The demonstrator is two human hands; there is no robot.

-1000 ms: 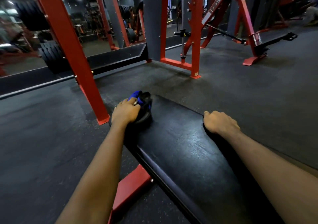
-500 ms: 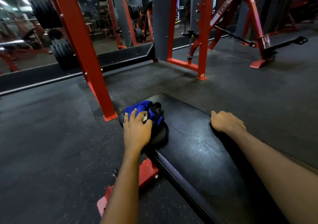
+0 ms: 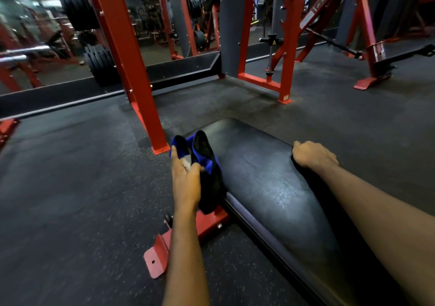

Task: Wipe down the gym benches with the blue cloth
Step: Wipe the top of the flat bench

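A black padded gym bench [image 3: 263, 178] runs from the middle of the view toward the lower right. The blue cloth [image 3: 207, 164], blue with dark patches, hangs bunched against the bench's left side edge. My left hand [image 3: 186, 181] holds the cloth there, thumb pinched over a fold, fingers straight along it. My right hand [image 3: 310, 155] grips the bench's far right edge with curled fingers.
A red steel upright [image 3: 127, 63] stands on the floor just left of the bench end. The bench's red foot bracket [image 3: 162, 254] sticks out by my left forearm. More red rack frames [image 3: 287, 46], weight plates [image 3: 101, 63] and a mirror wall lie behind. Dark rubber floor surrounds the bench.
My left hand has slid the cloth from the bench's far corner back along the left side edge toward me. My right hand has kept its grip on the right edge.
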